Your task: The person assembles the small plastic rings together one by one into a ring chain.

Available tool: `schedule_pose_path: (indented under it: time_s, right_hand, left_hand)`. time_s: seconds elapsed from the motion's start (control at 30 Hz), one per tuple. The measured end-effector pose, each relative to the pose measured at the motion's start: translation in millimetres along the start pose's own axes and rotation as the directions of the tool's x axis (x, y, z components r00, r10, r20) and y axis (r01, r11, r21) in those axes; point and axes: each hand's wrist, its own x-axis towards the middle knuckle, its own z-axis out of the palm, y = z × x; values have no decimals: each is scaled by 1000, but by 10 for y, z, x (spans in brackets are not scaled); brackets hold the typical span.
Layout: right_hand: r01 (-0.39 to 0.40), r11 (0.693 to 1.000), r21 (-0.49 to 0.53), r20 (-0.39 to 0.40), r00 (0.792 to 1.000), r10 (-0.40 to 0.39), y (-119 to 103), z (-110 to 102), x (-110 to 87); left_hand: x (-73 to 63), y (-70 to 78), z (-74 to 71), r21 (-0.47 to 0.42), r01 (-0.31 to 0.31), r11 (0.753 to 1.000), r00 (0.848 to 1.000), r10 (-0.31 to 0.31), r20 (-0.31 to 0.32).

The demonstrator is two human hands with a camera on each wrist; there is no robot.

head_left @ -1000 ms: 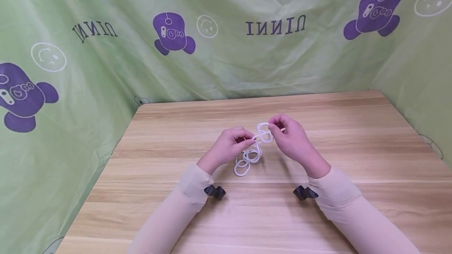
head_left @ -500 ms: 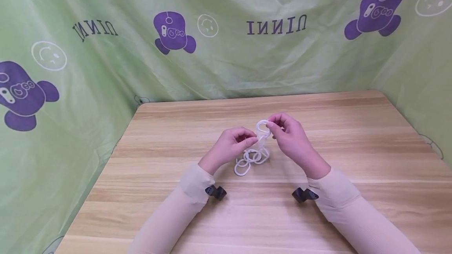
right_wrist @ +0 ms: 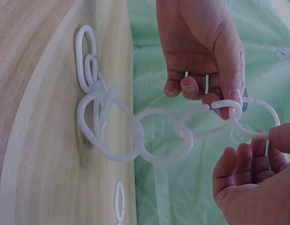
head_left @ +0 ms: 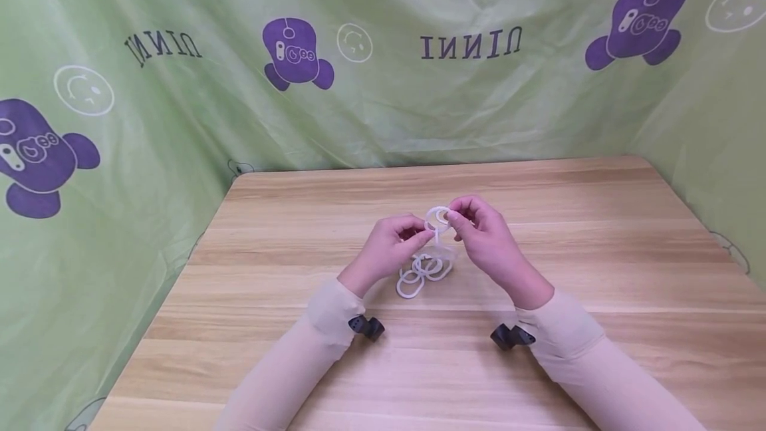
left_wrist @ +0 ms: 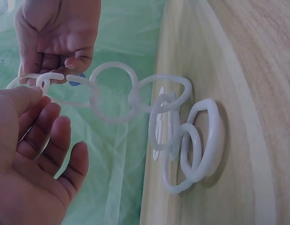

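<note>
White plastic C-shaped links hang joined in a chain between my hands and the table. In the head view my left hand [head_left: 387, 246] pinches one link between thumb and forefinger. My right hand [head_left: 492, 239], just to its right, grips the top ring [head_left: 429, 213] by its edge. The right wrist view shows the gap in the left hand's link [right_wrist: 225, 103], which is hooked with the top ring. Below, a translucent hanging ring [right_wrist: 166, 161] leads down to several links [left_wrist: 221, 136] heaped on the table. Fingers hide part of the pinched links.
A wooden table [head_left: 239, 351] spreads under both arms. Behind it and at the sides hangs a green curtain [head_left: 383, 112] with purple figures. Black wrist cameras, left [head_left: 366, 328] and right [head_left: 511, 336], sit on the sleeves. Another white link [right_wrist: 116, 201] lies apart on the table.
My right hand has shifted slightly left and down, bringing the top ring closer to my left fingers. Part of the chain has dropped from between the hands toward the heap.
</note>
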Motion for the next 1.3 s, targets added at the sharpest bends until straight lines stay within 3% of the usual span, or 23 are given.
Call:
schedule_pose_path:
  time_s: [0.37,0.6,0.77,0.9,1.07,1.3]
  right_hand:
    - [-72,986,-153,-13,997,71,139,-159,130]
    - [-204,949,-241,-25,979,204,314,-509,300]
    - [-256,882,-394,-12,962,274,394,-694,419]
    - [-246,791,-560,33,948,317,483,-735,553]
    - [-153,677,-720,123,932,342,548,-714,722]
    - [-99,598,-796,180,904,389,590,-634,862]
  left_hand:
    - [32,2,-149,-66,44,997,992,-51,-112]
    - [39,16,-163,-60,26,998,996,-32,-84]
    - [7,17,-174,-53,15,998,996,-19,-82]
    - [-4,17,-181,-37,24,999,997,-27,-78]
    - [-7,31,-172,-37,27,999,998,-29,-56]
    - [-12,30,-175,8,21,1000,999,-20,-39]
